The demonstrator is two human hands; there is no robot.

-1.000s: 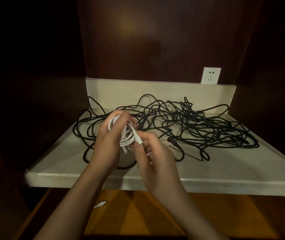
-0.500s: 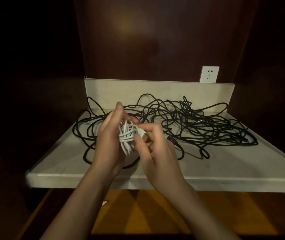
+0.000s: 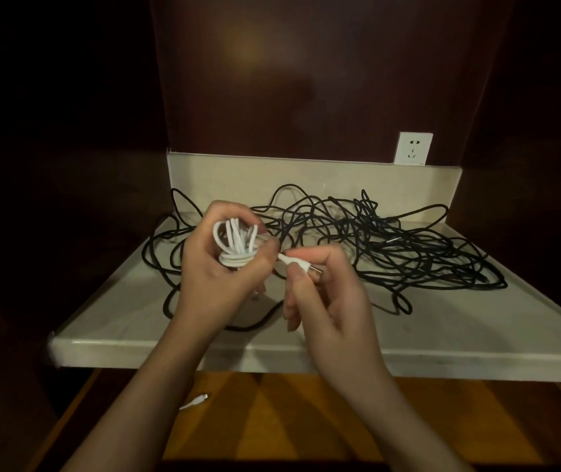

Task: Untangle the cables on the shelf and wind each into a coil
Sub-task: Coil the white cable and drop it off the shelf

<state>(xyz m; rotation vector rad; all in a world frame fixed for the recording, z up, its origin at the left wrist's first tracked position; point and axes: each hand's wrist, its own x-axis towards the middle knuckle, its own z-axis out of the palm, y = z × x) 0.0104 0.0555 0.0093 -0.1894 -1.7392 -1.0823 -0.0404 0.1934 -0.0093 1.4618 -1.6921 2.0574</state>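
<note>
From the head view, the only one I have, my left hand (image 3: 228, 267) holds the white cable (image 3: 236, 245) as a small bundle above the front left part of the shelf (image 3: 442, 335), its grip curled round the bundle's waist. The loops stand roughly upright, their long axis running bottom to top, with a few turns wound crosswise round the lower part. My right hand (image 3: 320, 291) sits just beside it, thumb and forefinger pinching the white plug end (image 3: 297, 263), so that grip is narrow and closed on the plug. The plug lies nearly level, its long axis running left to right with a slight downward slope to the right, and its metal tip points right, away from the bundle.

Behind both hands the black cable tangle (image 3: 391, 253) sprawls over the middle and right of the shelf, with loops reaching round to the left behind my left hand. I judge it untouched as yet.

I see a few risks. If I let go of the plug before tucking it in, the crosswise turns may spring loose and the coil open. If my left grip slackens, the upright loops could slide apart. A black loop lies close under my hands, and setting the white coil down there could catch it up again. A small white connector (image 3: 194, 401) lies below the shelf; whether it belongs to this cable I cannot tell.
</note>
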